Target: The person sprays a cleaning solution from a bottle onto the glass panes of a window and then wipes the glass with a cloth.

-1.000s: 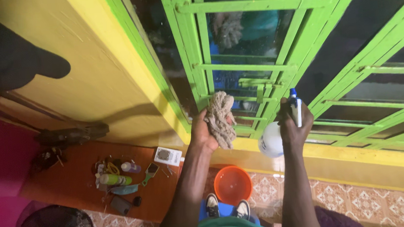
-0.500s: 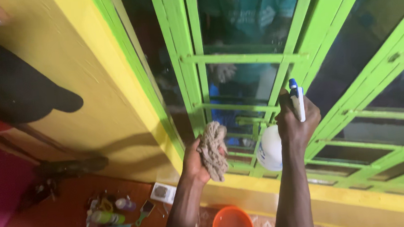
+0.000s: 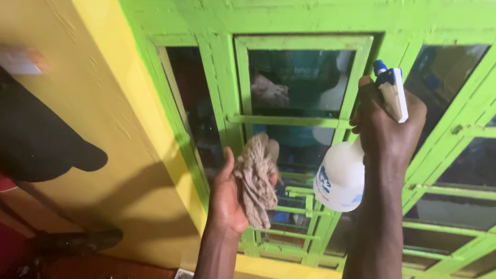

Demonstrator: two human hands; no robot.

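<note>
The left hand (image 3: 227, 197) is closed around a bunched beige woven rag (image 3: 256, 177), held up just in front of the bright green barred metal window frame (image 3: 230, 99). The right hand (image 3: 384, 129) grips the neck of a white plastic spray bottle with a blue nozzle (image 3: 340, 176), right of the rag, near the same frame. A dark cap (image 3: 30, 139) hangs well left of the frame.

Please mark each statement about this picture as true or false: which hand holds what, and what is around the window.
1. The left hand holds a beige cloth. True.
2. The right hand holds a hammer. False: it grips a white spray bottle with a blue nozzle.
3. The window frame is painted red. False: it is green.
4. A black cap hangs on the yellow wall. True.
</note>
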